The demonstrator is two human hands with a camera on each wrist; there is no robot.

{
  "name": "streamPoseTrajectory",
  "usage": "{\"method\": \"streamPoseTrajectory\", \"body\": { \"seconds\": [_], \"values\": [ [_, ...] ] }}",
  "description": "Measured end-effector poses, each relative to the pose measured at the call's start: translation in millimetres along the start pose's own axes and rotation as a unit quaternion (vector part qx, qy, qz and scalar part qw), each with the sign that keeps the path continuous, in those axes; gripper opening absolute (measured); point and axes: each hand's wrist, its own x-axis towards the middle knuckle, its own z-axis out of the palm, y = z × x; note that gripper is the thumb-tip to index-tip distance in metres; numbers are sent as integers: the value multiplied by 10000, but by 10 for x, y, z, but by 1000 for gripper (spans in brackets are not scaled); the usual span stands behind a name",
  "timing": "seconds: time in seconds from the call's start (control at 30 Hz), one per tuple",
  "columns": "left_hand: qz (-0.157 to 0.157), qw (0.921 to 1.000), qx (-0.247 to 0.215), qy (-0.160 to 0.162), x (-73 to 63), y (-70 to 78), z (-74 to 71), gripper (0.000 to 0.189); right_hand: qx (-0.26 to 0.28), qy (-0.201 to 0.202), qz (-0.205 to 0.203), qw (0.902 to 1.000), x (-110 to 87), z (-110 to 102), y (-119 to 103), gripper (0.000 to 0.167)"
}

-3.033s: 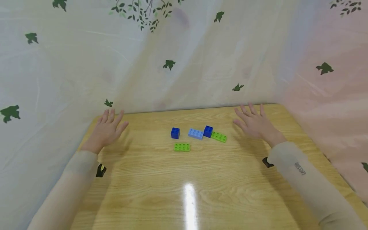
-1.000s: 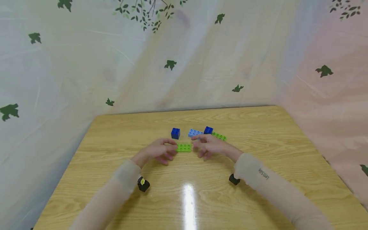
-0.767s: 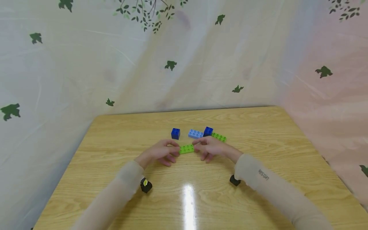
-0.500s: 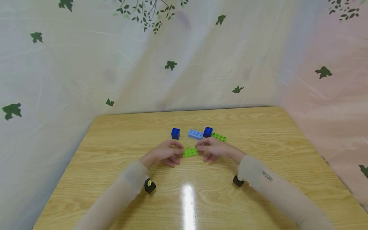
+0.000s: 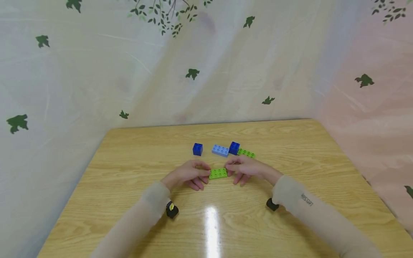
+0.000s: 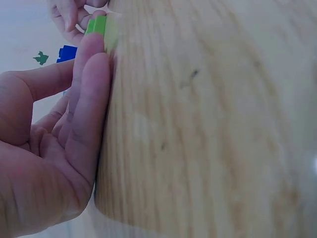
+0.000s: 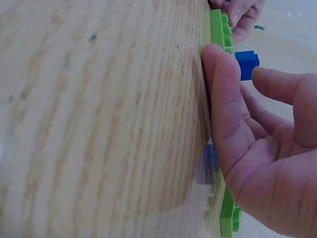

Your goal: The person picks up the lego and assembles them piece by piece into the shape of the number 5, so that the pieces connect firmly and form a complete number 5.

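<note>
A flat lime-green building brick (image 5: pixel 218 173) with two rows of studs lies low at the table's surface, between both hands. My left hand (image 5: pixel 188 174) pinches its left end with thumb and forefinger; the other fingers curve down near the wood. From the opposite side, my right hand (image 5: pixel 248 169) has thumb and forefinger at the right end. Seen from the left wrist, the brick (image 6: pixel 97 26) shows just past the fingertips, close to the wood. In the right wrist view the brick (image 7: pixel 221 29) extends beyond my fingers towards the other hand.
Behind the hands lie a dark blue brick (image 5: pixel 198 149), a light blue brick (image 5: pixel 220 150), another dark blue brick (image 5: pixel 234 148) and a second lime-green brick (image 5: pixel 246 153), partly behind my right hand. A patterned cloth (image 5: pixel 226 96) hangs along the wooden table's (image 5: pixel 145 143) back edge.
Both hands came in from the table's sides to the near lime-green brick's ends. The brick has since turned slightly and slid right and nearer with them. The other bricks stayed put.
</note>
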Motion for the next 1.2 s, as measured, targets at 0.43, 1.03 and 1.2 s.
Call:
{"method": "streamPoseTrajectory", "body": {
  "seconds": [0.43, 1.03, 1.2],
  "values": [
    [-99, 9999, -18, 36, 28, -9, 41, 33, 34, -187, 159, 9997, -12, -30, -31, 34],
    [1, 9999, -88, 144, -4, -25, 98, 30, -193, -173, -19, 9997, -81, -206, -122, 47],
    [12, 9998, -107, 152, -26, -35, 92, 30, -151, 344, -576, 9976, -165, -402, -241, 53]
  ]
}}
